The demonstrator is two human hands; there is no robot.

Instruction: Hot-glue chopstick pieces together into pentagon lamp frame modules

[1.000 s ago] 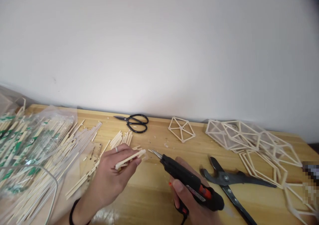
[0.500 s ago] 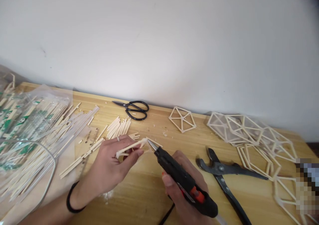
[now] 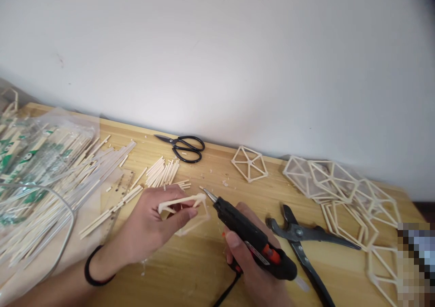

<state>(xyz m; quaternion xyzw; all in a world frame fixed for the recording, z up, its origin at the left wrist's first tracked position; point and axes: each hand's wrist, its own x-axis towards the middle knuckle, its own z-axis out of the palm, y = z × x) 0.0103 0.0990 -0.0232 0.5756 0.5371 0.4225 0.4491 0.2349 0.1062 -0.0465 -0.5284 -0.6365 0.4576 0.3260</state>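
Observation:
My left hand (image 3: 159,218) pinches a small frame of glued wooden sticks (image 3: 181,200), with whitish blobs at its corners; part of the frame is hidden by my fingers. In my right hand (image 3: 248,257) is a black glue gun (image 3: 244,227) with red parts, its metal nozzle pointing up and left. The nozzle tip is close to the frame's right corner, seemingly just behind it; I cannot tell whether they touch. A clear glue stick pokes out of the gun's rear, and its black cord runs down to the lower edge.
Black scissors (image 3: 183,146) and a pile of short sticks (image 3: 163,171) lie behind my left hand. Bagged chopsticks (image 3: 34,162), loose glue sticks (image 3: 105,171) and a ruler (image 3: 124,184) are left. Rightward are cutting pliers (image 3: 299,232) and several stick frames (image 3: 331,178); one hexagonal frame (image 3: 249,163) sits apart.
The glue gun's nozzle has drawn slightly away from the frame's corner. My left hand still holds the frame, now tilted a little differently. The camera view has shifted slightly.

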